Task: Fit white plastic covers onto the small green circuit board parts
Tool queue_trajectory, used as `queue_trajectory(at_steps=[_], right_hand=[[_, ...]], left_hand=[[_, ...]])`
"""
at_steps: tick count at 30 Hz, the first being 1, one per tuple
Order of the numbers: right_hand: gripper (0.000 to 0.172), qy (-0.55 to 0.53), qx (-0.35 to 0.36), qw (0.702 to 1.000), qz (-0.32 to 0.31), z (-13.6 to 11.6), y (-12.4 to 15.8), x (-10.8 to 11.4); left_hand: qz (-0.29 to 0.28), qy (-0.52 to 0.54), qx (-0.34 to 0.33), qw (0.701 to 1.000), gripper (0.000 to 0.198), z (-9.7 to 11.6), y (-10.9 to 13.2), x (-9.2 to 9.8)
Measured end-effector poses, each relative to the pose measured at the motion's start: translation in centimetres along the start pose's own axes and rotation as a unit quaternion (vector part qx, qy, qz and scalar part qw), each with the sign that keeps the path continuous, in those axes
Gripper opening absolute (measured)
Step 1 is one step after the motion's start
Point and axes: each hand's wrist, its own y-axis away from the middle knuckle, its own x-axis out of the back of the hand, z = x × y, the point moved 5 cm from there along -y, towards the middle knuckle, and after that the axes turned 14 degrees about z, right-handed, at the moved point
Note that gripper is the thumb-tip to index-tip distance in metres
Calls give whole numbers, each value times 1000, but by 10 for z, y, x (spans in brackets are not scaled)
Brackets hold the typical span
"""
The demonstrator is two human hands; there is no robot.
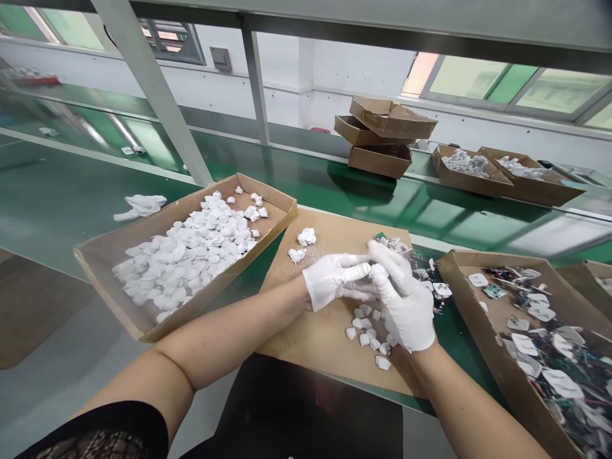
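Observation:
Both my hands wear thin white gloves and meet over a cardboard sheet [325, 344]. My left hand [337, 278] has its fingers closed at the fingertips of my right hand [401, 296], which is curled too. Whatever sits between them is white against white gloves, and I cannot make it out. Below the hands lie several small white plastic pieces [366, 324]. Two little clusters of white parts [306, 236] rest at the sheet's far left. Behind my right hand are small circuit boards with wires and white covers [442, 290], partly hidden by it.
On the left stands a cardboard tray [272, 191] heaped with white pieces; a white glove [141, 206] lies behind it. At right, another tray [478, 331] holds wired boards and white covers. Stacked boxes [382, 159] and filled trays [471, 182] stand behind, beyond a slanted metal post [157, 89].

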Motion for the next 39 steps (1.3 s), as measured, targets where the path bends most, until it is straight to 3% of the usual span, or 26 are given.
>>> queue_trajectory(at_steps=[2, 6, 11, 16, 18, 21, 23, 26, 30, 35, 37, 39], right_hand=[[28, -2, 21, 1000, 21, -5, -1, 1], [31, 32, 59, 998, 13, -6, -2, 2], [71, 114, 137, 984, -28, -7, -3, -4], [54, 126, 245, 961, -8, -18, -4, -5], [52, 108, 211, 971, -24, -18, -5, -4], [49, 30, 59, 996, -68, -9, -5, -4], [41, -11, -27, 998, -54, -3, -4, -2], [28, -20, -53, 998, -9, 0, -4, 0], [32, 40, 28, 999, -3, -3, -3, -3], [93, 116, 93, 989, -11, -4, 0, -9], [93, 166, 145, 975, 16, -5, -1, -8], [79, 202, 205, 958, 16, -8, -2, -9]], left_hand=[[18, -6, 2, 1000, 52, -3, 0, 1], [27, 1, 6, 1000, 50, -6, -4, 3], [-2, 32, -2, 999, 46, -6, -6, 0], [14, 46, 11, 999, 45, -13, -5, 1], [12, 43, 10, 999, 46, -13, -4, 1], [19, 30, 6, 999, 51, -10, -4, 1], [41, 16, 7, 999, 53, -9, -5, 2], [51, 25, 33, 998, 52, -12, -5, 4], [45, 52, 45, 997, 46, -15, -7, 5], [-5, 68, 63, 996, 32, -14, -10, -2], [-25, 84, 60, 994, 32, -14, -9, -4], [-22, 84, 48, 995, 36, -16, -9, -3]])
